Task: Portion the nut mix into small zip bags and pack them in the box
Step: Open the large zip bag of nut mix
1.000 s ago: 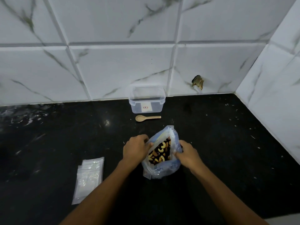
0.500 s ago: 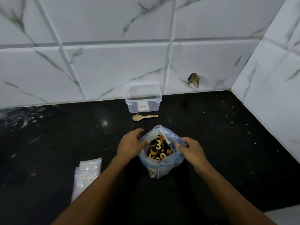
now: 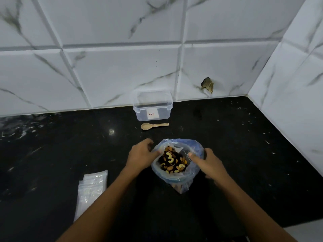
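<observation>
A large bluish plastic bag (image 3: pixel 176 177) stands on the black counter, its mouth spread wide over a nut mix (image 3: pixel 173 162) of cashews, almonds and dark pieces. My left hand (image 3: pixel 142 157) grips the bag's left rim. My right hand (image 3: pixel 207 163) holds the right rim, thumb inside the opening. A stack of small clear zip bags (image 3: pixel 90 189) lies flat at the lower left. A clear plastic box (image 3: pixel 152 106) without a lid stands against the back wall. A small beige spoon (image 3: pixel 153 126) lies just in front of the box.
The black counter (image 3: pixel 244 145) runs to a marble-tiled back wall and a tiled side wall on the right. A chipped hole (image 3: pixel 207 85) shows in the back tile. The counter's front edge (image 3: pixel 297 225) appears at the lower right.
Both hands have pulled the bag's mouth wider and more upright, so more of the nut mix shows. The box, spoon and zip bags have not moved.
</observation>
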